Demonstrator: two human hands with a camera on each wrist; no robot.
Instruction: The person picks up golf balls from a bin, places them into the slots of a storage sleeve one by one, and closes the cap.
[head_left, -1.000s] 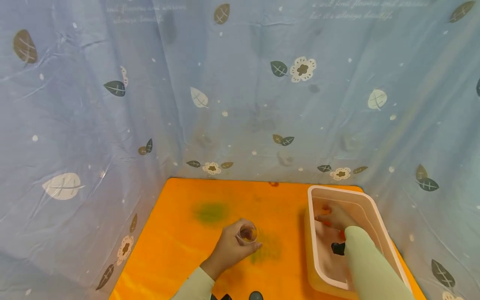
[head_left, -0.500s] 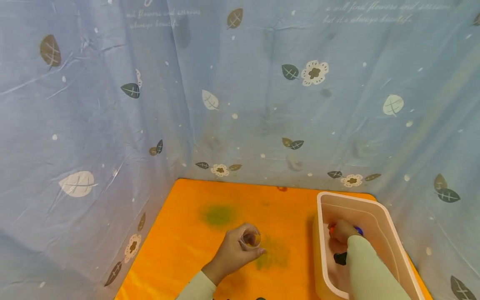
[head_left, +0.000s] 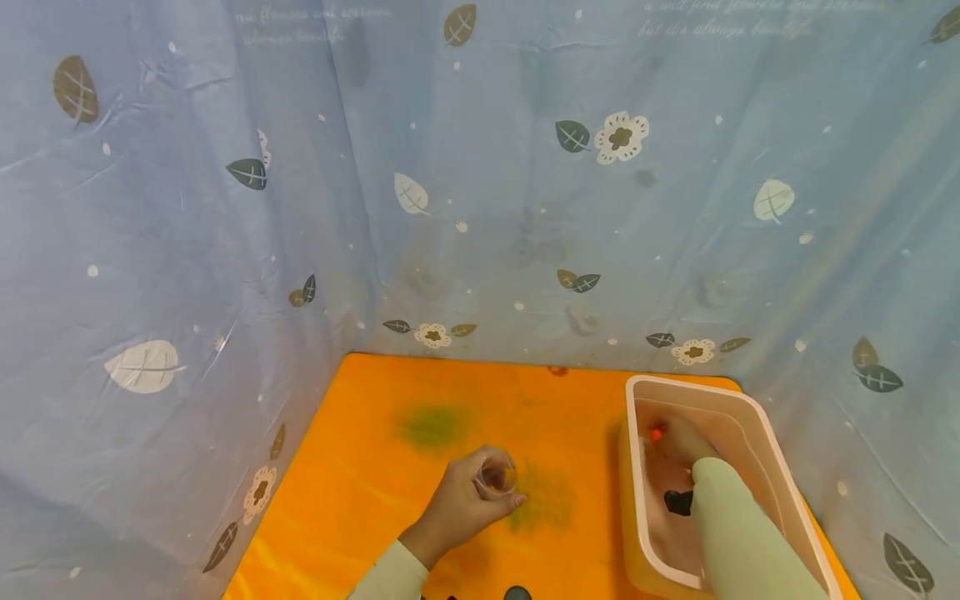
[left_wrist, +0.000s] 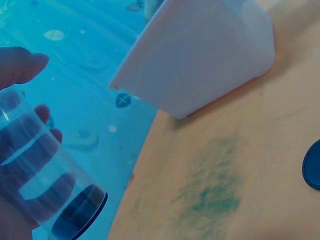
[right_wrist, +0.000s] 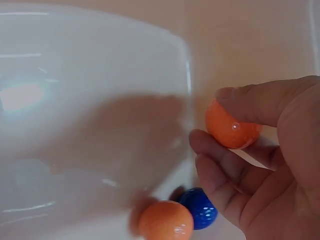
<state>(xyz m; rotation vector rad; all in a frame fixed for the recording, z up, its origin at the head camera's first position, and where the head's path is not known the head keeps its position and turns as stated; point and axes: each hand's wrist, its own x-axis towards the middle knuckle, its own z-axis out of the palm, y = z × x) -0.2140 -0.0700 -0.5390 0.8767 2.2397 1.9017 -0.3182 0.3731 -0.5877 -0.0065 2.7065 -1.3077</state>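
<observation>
My left hand (head_left: 459, 507) holds a clear cylindrical container (head_left: 497, 475) above the orange tabletop, its round opening facing up toward the head camera. In the left wrist view the fingers wrap around this clear container (left_wrist: 50, 175), which has a dark base. Inside the pink bin (head_left: 633, 500), my right hand (head_left: 686, 442) pinches an orange ball (right_wrist: 232, 125) between thumb and fingers. Below that hand in the right wrist view, a second orange ball (right_wrist: 166, 221) touches a blue ball (right_wrist: 199, 212) on the bin floor.
The bin stands at the right of the orange tabletop (head_left: 375, 392), which bears green smudges. A round dark disc (head_left: 517, 593) lies at the near edge. A blue patterned curtain (head_left: 480, 208) surrounds the back and sides. Something black (head_left: 678, 502) shows beside the right sleeve.
My right hand reached among the balls in the bin and now has an orange one between its fingers. The left hand keeps its hold on the clear container. The head view shifted slightly.
</observation>
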